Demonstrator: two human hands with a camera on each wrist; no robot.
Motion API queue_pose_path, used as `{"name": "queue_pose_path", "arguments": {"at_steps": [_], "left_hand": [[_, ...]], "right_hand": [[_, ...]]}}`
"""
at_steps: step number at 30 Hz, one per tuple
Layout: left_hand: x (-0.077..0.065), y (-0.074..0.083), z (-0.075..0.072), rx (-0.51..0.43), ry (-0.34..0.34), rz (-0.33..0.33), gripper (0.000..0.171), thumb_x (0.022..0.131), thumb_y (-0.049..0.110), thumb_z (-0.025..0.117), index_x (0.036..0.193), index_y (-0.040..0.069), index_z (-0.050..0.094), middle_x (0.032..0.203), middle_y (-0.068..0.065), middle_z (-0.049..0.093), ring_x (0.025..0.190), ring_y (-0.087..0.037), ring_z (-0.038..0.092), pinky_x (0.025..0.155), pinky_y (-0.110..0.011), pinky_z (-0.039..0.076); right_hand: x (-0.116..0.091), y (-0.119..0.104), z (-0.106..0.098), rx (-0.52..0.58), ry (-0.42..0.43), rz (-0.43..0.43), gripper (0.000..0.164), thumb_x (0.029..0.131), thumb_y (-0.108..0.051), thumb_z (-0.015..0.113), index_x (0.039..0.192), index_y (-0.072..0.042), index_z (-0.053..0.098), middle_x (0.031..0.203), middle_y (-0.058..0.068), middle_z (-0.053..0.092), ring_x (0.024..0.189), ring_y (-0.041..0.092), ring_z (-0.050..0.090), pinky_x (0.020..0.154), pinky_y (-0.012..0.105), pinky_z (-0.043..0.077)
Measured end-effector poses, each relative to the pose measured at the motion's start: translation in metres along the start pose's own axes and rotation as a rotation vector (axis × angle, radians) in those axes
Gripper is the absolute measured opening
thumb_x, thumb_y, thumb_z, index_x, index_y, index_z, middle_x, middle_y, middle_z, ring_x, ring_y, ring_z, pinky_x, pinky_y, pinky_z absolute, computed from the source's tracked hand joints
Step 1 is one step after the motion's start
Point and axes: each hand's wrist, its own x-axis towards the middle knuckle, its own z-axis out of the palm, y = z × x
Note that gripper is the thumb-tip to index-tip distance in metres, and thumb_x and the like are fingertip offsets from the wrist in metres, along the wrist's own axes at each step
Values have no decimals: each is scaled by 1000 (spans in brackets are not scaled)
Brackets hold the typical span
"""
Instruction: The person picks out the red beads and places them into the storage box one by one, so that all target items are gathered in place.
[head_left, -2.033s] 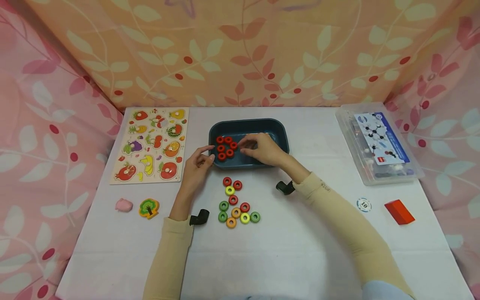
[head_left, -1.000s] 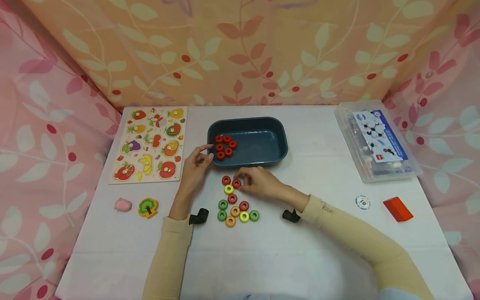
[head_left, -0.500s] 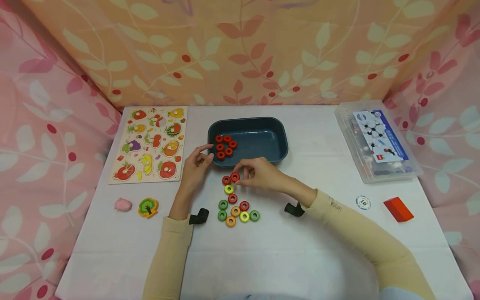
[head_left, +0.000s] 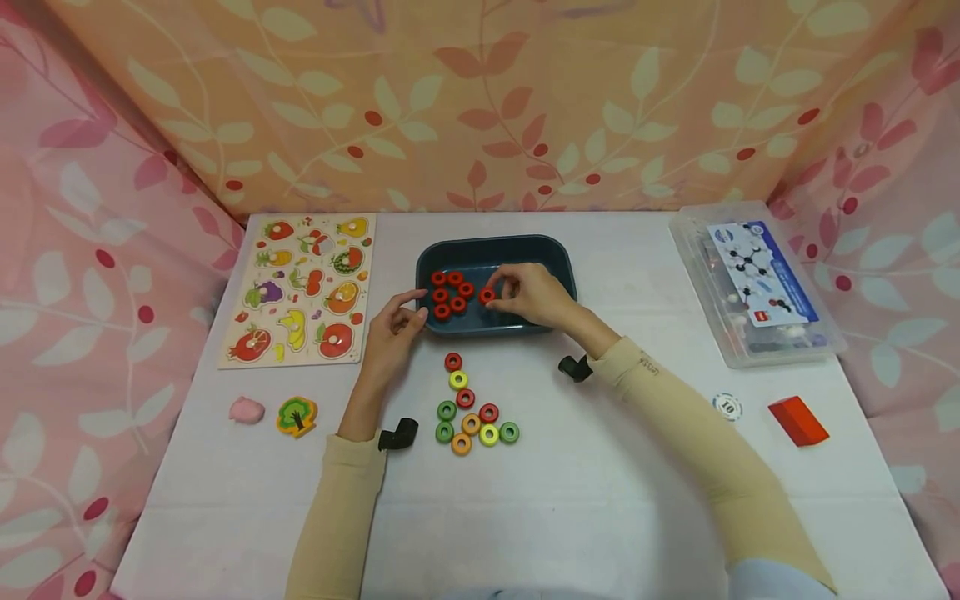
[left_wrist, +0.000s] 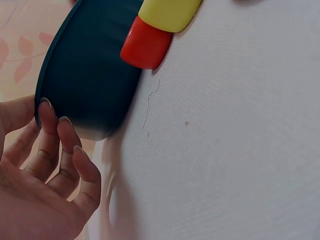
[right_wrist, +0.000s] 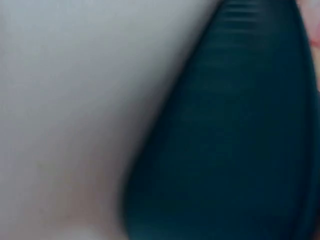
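In the head view a dark teal tray (head_left: 477,322) holds several red rings (head_left: 441,295) at its left end. My right hand (head_left: 534,293) is over the tray and pinches a red ring (head_left: 487,296) between thumb and fingertips. At the tray's left near corner, my left hand (head_left: 392,337) grips the rim with thumb and finger; the left wrist view shows its fingertips against the tray wall (left_wrist: 90,65). In front of the tray lie several loose rings, among them a red one (head_left: 453,362), a yellow one (head_left: 458,380) and a green one (head_left: 509,432).
A fruit puzzle board (head_left: 300,292) lies at the left, with a pink pig figure (head_left: 247,409) and a tree piece (head_left: 297,415) nearer. On the right are a clear plastic case (head_left: 757,283), a round chip (head_left: 727,407) and a red block (head_left: 798,420). The right wrist view is blurred.
My right hand has gone from the tray to the loose rings, picked up a red ring beside the topmost one, and carried it back over the tray. My left hand has stayed put.
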Motion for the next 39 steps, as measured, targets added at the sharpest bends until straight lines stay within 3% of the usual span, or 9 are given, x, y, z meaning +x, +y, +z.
{"name": "queue_pose_path", "arguments": {"at_steps": [4, 8, 16, 23, 29, 33, 39], "left_hand": [[0, 0, 0, -5, -2, -3, 38, 101, 16, 60, 136, 3, 58, 96, -38, 60, 92, -52, 52, 74, -20, 43], [0, 0, 0, -5, -3, -11, 38, 101, 16, 60, 137, 4, 58, 97, -38, 61, 92, -51, 52, 75, -21, 43], [1, 1, 0, -4, -4, -6, 38, 101, 16, 60, 136, 4, 58, 96, -37, 60, 92, -49, 53, 76, -21, 44], [0, 2, 0, -4, -4, -2, 38, 101, 15, 60, 137, 3, 58, 96, -39, 60, 90, -50, 52, 74, -21, 43], [-1, 4, 0, 6, 8, 5, 37, 101, 15, 60, 137, 4, 58, 92, -33, 59, 88, -49, 52, 73, -21, 43], [-1, 4, 1, 7, 7, 1, 37, 101, 16, 59, 137, 5, 59, 93, -34, 58, 88, -48, 52, 74, -22, 43], [-1, 2, 2, 3, 9, -15, 36, 102, 16, 59, 136, 8, 59, 97, -38, 59, 89, -48, 52, 74, -21, 43]], "right_hand": [[7, 5, 6, -47, -49, 54, 25, 88, -25, 79, 107, -11, 70, 72, -1, 64, 63, 14, 58, 64, 30, 44], [11, 5, 9, -23, -72, 72, 26, 89, -20, 78, 110, -7, 69, 82, 1, 69, 73, 14, 62, 71, 31, 48], [10, 2, 8, 71, -27, 68, 28, 90, -8, 74, 118, -3, 69, 104, 6, 75, 82, 17, 65, 73, 32, 51], [-7, -6, -5, 79, 29, 14, 20, 89, -10, 75, 109, -6, 74, 94, 1, 74, 77, 15, 64, 68, 30, 49], [-30, -28, -13, 69, 0, -92, 14, 88, -14, 77, 102, -17, 74, 85, -6, 71, 73, 12, 60, 62, 29, 47], [-44, -40, -8, 112, -86, -154, 17, 87, -13, 78, 103, -15, 74, 84, -7, 70, 72, 13, 59, 64, 31, 48], [-60, -44, 11, 102, -386, -108, 26, 83, -13, 82, 107, -12, 74, 85, -6, 71, 70, 15, 62, 63, 27, 50]]}}
